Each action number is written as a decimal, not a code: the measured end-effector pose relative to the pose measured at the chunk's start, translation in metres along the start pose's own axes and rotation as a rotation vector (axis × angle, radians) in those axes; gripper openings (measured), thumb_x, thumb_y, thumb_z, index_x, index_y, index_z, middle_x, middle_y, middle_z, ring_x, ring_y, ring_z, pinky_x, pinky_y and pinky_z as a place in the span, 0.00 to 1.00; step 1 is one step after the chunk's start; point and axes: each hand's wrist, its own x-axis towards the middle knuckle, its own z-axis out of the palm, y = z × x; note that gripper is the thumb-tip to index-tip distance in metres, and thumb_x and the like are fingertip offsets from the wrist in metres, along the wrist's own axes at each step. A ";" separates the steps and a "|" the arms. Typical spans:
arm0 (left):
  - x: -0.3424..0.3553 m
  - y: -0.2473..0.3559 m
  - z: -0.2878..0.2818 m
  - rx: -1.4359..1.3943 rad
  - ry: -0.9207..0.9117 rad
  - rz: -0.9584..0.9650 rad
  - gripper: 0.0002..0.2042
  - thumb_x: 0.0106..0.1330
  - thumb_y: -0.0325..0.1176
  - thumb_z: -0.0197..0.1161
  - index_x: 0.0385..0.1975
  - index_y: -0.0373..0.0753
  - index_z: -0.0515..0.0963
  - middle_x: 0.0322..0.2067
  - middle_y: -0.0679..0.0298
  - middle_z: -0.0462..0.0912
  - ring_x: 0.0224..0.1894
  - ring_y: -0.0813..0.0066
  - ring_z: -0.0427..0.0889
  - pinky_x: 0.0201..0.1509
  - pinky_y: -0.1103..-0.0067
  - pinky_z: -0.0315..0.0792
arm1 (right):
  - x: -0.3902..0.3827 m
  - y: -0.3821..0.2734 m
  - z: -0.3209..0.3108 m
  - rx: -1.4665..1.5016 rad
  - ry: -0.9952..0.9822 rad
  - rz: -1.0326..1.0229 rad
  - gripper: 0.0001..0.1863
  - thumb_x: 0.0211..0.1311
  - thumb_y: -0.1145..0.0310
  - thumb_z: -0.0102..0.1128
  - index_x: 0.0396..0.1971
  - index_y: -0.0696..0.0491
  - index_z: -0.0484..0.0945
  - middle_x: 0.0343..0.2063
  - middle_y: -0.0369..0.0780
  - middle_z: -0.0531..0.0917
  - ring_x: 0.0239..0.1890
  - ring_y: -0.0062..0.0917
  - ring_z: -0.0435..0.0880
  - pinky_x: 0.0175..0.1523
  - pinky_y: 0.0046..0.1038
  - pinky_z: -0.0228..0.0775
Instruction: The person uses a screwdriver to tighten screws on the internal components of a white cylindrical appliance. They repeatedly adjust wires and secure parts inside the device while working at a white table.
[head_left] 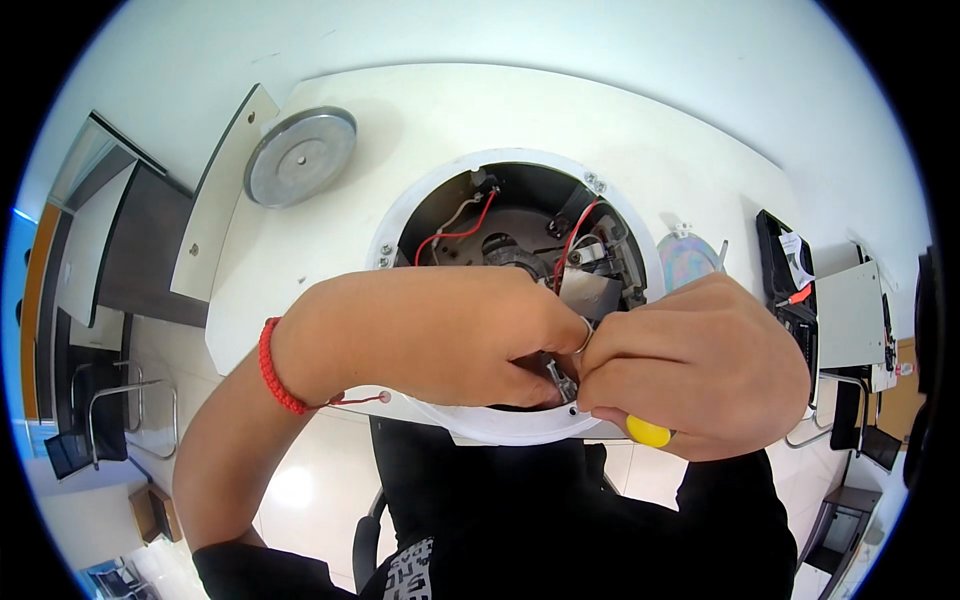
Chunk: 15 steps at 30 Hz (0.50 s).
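Observation:
An opened, round white appliance housing (430, 195) lies at the table's near edge, with red and white wires and metal parts inside. My left hand (480, 335), below a red braided bracelet, reaches across its near side. The fingers are bent down into the housing, beside a small metal part (562, 381); what they pinch is hidden. My right hand (700, 360) is closed at the housing's right near rim, its fingertips meeting the left hand's. From under its little-finger side sticks the yellow end of a tool (648, 431); the rest of that tool is covered.
A round grey metal disc (301, 158) lies on the white table (420, 100) at the far left. Right of the housing is a shiny iridescent round item (688, 262). A black case (785, 270) with an orange-red tool (798, 296) stands at the table's right edge.

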 end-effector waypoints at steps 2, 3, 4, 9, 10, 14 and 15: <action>-0.001 -0.001 0.000 -0.003 -0.001 0.011 0.14 0.67 0.33 0.65 0.45 0.29 0.84 0.33 0.50 0.88 0.36 0.54 0.87 0.45 0.68 0.78 | 0.000 0.000 0.000 -0.005 0.006 -0.014 0.11 0.50 0.76 0.77 0.33 0.55 0.83 0.32 0.37 0.85 0.22 0.27 0.85 0.22 0.25 0.71; -0.001 -0.001 0.000 -0.006 0.000 0.015 0.14 0.67 0.33 0.65 0.46 0.29 0.84 0.33 0.50 0.88 0.36 0.54 0.87 0.45 0.68 0.78 | 0.000 0.000 0.002 -0.014 0.012 -0.023 0.11 0.49 0.76 0.77 0.33 0.55 0.83 0.33 0.38 0.85 0.22 0.27 0.84 0.21 0.25 0.71; -0.001 -0.002 0.000 -0.009 0.002 0.020 0.14 0.66 0.33 0.65 0.46 0.29 0.84 0.34 0.50 0.88 0.36 0.53 0.87 0.45 0.68 0.78 | -0.001 0.000 0.002 -0.022 0.018 -0.032 0.11 0.49 0.77 0.77 0.32 0.56 0.83 0.33 0.38 0.84 0.22 0.27 0.84 0.21 0.26 0.71; -0.001 -0.008 0.001 0.040 0.013 0.090 0.14 0.68 0.33 0.67 0.49 0.31 0.82 0.35 0.52 0.89 0.33 0.53 0.85 0.41 0.69 0.77 | 0.000 0.001 0.000 -0.019 -0.002 -0.032 0.12 0.48 0.77 0.77 0.32 0.56 0.83 0.33 0.38 0.84 0.22 0.28 0.84 0.21 0.26 0.71; -0.001 -0.008 0.001 0.045 0.016 0.098 0.14 0.69 0.33 0.67 0.49 0.31 0.82 0.35 0.52 0.89 0.33 0.53 0.85 0.41 0.69 0.77 | 0.000 0.001 0.002 -0.015 0.016 -0.029 0.11 0.47 0.77 0.75 0.31 0.56 0.82 0.32 0.38 0.82 0.21 0.28 0.83 0.20 0.27 0.70; -0.002 -0.008 0.003 0.047 0.017 0.098 0.14 0.70 0.33 0.66 0.49 0.31 0.82 0.34 0.52 0.89 0.33 0.52 0.85 0.40 0.68 0.77 | 0.001 0.000 0.011 0.003 0.093 -0.013 0.09 0.44 0.76 0.67 0.27 0.54 0.76 0.27 0.36 0.74 0.20 0.28 0.77 0.18 0.31 0.62; -0.002 -0.009 0.004 0.050 0.019 0.100 0.14 0.70 0.33 0.66 0.49 0.31 0.82 0.34 0.51 0.89 0.33 0.52 0.85 0.40 0.68 0.76 | 0.001 0.000 0.010 0.003 0.080 -0.013 0.09 0.44 0.76 0.68 0.27 0.54 0.77 0.27 0.36 0.74 0.20 0.28 0.77 0.18 0.31 0.63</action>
